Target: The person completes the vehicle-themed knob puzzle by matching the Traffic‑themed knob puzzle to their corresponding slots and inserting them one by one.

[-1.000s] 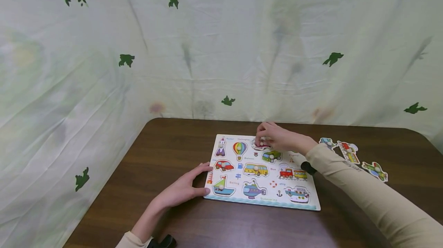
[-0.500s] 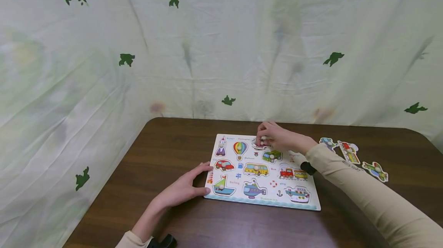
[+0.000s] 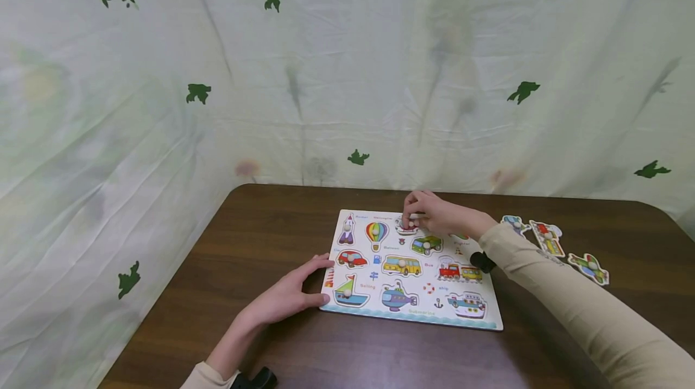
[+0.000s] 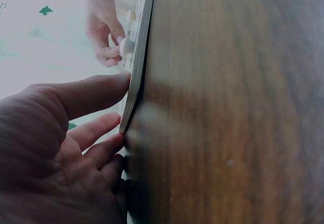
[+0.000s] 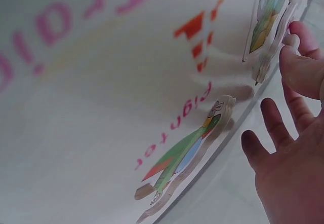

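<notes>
A white vehicle puzzle board [image 3: 423, 315] lies flat on the brown table [image 3: 260, 238]. My left hand [image 3: 317, 283] rests on the table against the board's left edge, thumb and straight fingers touching that edge; the left wrist view shows the left hand [image 4: 101, 117] against the board's [image 4: 137, 57] rim. My right hand [image 3: 414, 215] reaches over the board's far edge and pinches the white knob of the helicopter piece [image 3: 408, 227], which sits in or just over its slot. In the right wrist view the fighter piece [image 5: 185, 150] lies in the board beside my right hand [image 5: 291, 148].
Three loose vehicle pieces [image 3: 547, 238] lie on the table to the right of the board. A leaf-printed cloth [image 3: 347, 75] hangs behind and to the left of the table. Bare table [image 3: 380, 353] stretches in front of the board.
</notes>
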